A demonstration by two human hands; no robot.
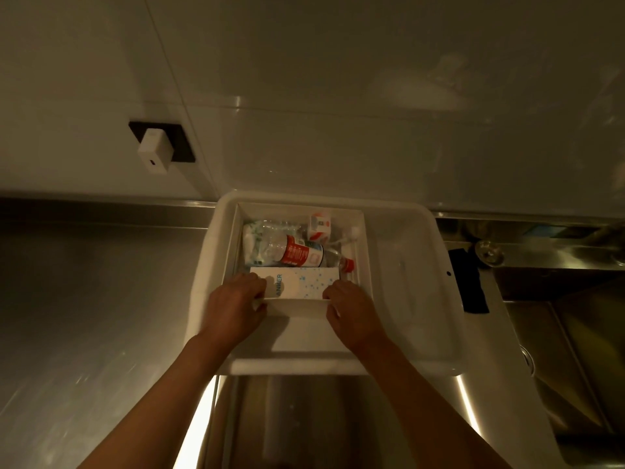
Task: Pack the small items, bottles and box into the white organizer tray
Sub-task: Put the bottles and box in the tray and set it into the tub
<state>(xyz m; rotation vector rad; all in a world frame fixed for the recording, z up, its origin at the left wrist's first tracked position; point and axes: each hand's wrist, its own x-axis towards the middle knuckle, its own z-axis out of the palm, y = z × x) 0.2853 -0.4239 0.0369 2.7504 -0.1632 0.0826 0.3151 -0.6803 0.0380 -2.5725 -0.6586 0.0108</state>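
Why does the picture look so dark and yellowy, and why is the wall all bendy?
Head view: dim, warm light; the hands cast shadows on the white box; glare streaks the steel counter; the wide lens bends the wall lines; edges look soft.

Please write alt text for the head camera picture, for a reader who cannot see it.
Two hands, left hand and right hand, hold a white box at both ends, at the near side of a white organizer tray. A plastic bottle lies behind the box.

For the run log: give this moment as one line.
left hand, right hand: grip box | box: in tray, beside bottle
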